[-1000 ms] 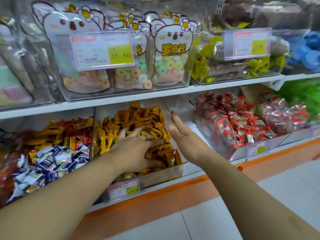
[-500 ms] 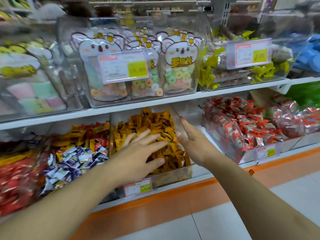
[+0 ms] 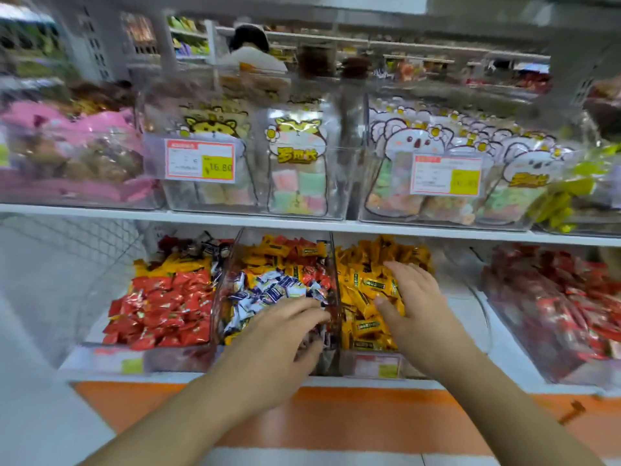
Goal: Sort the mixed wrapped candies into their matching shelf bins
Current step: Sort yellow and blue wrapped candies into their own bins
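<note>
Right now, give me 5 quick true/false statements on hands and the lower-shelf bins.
1. The right hand lies on the yellow candies. True.
2. The left hand is over the all-red bin at far left. False: it is at the mixed bin with blue-white, yellow and red wrappers, in the middle.
3. The mixed bin sits directly left of the yellow bin, with a clear divider between. True.
4. Both hands are on the upper shelf. False: both are at the lower shelf.
5. The left-hand price tag on the upper shelf reads 16.80. True.
</note>
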Motion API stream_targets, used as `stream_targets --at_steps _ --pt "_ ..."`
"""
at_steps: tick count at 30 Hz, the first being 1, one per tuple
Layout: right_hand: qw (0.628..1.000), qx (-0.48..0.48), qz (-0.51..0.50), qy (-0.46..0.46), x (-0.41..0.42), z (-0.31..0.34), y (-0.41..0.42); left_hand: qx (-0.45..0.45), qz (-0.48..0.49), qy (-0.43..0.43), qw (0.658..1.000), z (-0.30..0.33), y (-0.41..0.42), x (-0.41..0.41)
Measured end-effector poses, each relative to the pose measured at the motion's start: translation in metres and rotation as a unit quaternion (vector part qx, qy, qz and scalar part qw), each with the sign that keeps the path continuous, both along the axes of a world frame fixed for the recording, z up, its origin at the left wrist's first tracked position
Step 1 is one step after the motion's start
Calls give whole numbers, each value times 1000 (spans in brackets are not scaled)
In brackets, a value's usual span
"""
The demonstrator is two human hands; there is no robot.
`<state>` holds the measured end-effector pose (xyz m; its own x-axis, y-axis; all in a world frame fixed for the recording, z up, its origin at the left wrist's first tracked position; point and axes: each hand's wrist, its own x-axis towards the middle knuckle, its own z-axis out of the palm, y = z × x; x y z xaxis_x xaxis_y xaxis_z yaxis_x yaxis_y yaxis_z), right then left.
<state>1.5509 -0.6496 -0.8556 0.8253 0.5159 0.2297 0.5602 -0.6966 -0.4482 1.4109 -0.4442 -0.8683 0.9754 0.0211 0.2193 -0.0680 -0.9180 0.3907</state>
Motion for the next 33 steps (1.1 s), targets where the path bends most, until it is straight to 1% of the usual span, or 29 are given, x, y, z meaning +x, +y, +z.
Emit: stream_targets --at_steps 2,4,6,7,9,13,15,17,19,20,22,23,24,25,29,33 --pt "999 -15 43 -7 -13 0 22 27 34 1 999 -5 24 -5" --pt "993 -41 104 -47 -20 -5 42 63 48 15 997 -8 44 -4" --pt "980 -99 151 -85 -24 -14 61 92 49 55 993 -10 58 -3" --pt "975 -127 159 -94 -25 -19 70 101 46 80 991 -11 64 -3" --pt "970 -168 152 -93 -24 -23 87 126 38 118 984 -11 74 -3" --pt "971 -182 124 -96 -8 -20 114 163 36 114 979 -13 88 4" --pt "968 -205 113 -95 1 -15 124 177 46 109 977 -15 92 7" --pt "965 -228 108 -75 7 -9 131 176 54 102 978 -19 94 8" --pt "968 -224 110 -38 13 -1 133 161 55 93 981 -23 94 7" --pt "974 -199 110 -12 16 3 135 149 55 88 983 -24 95 7" --pt "988 -119 96 36 23 10 141 121 55 78 988 -25 96 6" --pt "991 -92 87 45 26 10 145 111 54 73 990 -25 97 6" --pt "992 -85 81 41 30 7 151 106 55 68 991 -26 97 5" --pt "992 -95 80 29 34 2 157 103 56 62 991 -26 98 5" --pt "977 -200 74 -17 47 -13 169 95 58 51 992 -26 97 4" --pt "971 -221 86 -14 49 -15 167 93 60 56 992 -24 96 3"
